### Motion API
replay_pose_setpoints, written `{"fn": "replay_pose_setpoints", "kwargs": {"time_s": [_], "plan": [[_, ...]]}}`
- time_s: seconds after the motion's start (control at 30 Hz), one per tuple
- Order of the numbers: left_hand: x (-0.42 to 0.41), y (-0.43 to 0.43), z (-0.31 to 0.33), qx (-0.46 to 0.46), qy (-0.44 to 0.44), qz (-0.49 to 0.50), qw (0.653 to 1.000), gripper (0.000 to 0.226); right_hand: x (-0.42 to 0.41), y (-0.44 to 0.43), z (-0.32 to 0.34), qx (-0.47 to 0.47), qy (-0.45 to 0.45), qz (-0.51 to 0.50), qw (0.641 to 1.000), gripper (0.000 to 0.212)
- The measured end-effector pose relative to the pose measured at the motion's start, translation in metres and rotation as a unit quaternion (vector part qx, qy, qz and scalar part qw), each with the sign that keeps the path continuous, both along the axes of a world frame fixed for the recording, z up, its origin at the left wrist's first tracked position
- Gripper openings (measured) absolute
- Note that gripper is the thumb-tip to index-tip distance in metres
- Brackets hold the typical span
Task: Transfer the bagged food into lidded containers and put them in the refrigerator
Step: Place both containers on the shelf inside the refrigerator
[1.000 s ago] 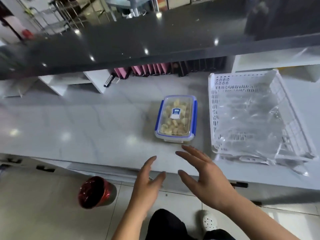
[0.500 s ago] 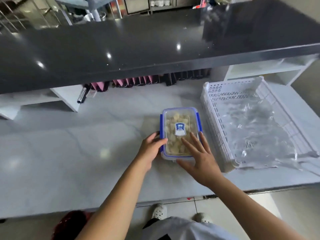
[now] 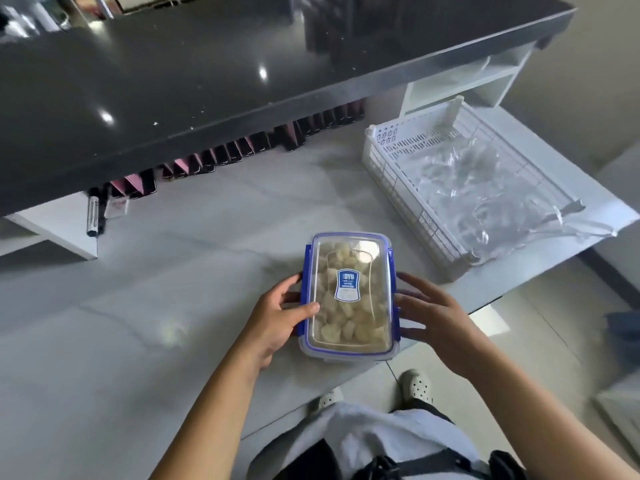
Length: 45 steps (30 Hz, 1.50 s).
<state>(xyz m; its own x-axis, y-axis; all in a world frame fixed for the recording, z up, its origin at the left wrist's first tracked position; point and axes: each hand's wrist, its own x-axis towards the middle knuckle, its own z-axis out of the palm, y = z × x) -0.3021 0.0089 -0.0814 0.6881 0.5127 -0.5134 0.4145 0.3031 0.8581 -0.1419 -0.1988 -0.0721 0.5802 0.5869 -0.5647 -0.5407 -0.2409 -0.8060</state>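
Observation:
A clear lidded container (image 3: 349, 327) with blue side clips and a blue label holds pale food pieces. It is lifted over the near edge of the pale counter (image 3: 173, 289). My left hand (image 3: 277, 317) grips its left side, thumb on the lid and fingers round the clip. My right hand (image 3: 433, 313) holds its right side, fingers spread against the clip and wall. The lid is on and both long-side clips look folded down.
A white slatted basket (image 3: 391, 178) at the right holds crumpled clear plastic bags (image 3: 485, 195). A dark raised shelf (image 3: 207, 74) overhangs the counter's back, with pink and black folders (image 3: 225, 157) and a marker (image 3: 92, 216) beneath. Tiled floor and my feet lie below.
My hands went from hovering near the counter edge to the container, took it by both sides and drew it toward me, over the counter's edge.

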Motion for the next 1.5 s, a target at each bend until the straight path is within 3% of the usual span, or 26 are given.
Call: {"fn": "replay_pose_setpoints", "kwargs": {"time_s": [0.27, 0.43, 0.7, 1.07, 1.5], "plan": [[-0.036, -0.001, -0.002, -0.176, 0.028, -0.081, 0.981, 0.053, -0.042, -0.024, -0.007, -0.064, 0.067, -0.037, 0.995, 0.022], [-0.023, -0.025, 0.003, -0.218, 0.024, -0.14, 0.966, 0.056, -0.047, -0.07, 0.006, -0.059, 0.083, -0.111, 0.989, 0.021], [0.053, -0.11, 0.015, -0.22, 0.023, -0.298, 0.928, 0.053, -0.065, -0.192, 0.03, -0.047, 0.066, -0.273, 0.959, 0.027], [0.152, -0.304, 0.051, -0.167, 0.044, -0.454, 0.874, 0.06, -0.078, -0.384, 0.048, 0.031, 0.031, -0.447, 0.893, 0.032], [0.244, -0.499, 0.045, -0.16, 0.084, -0.564, 0.806, 0.051, -0.058, -0.551, 0.031, 0.074, 0.026, -0.553, 0.829, 0.027]]}}
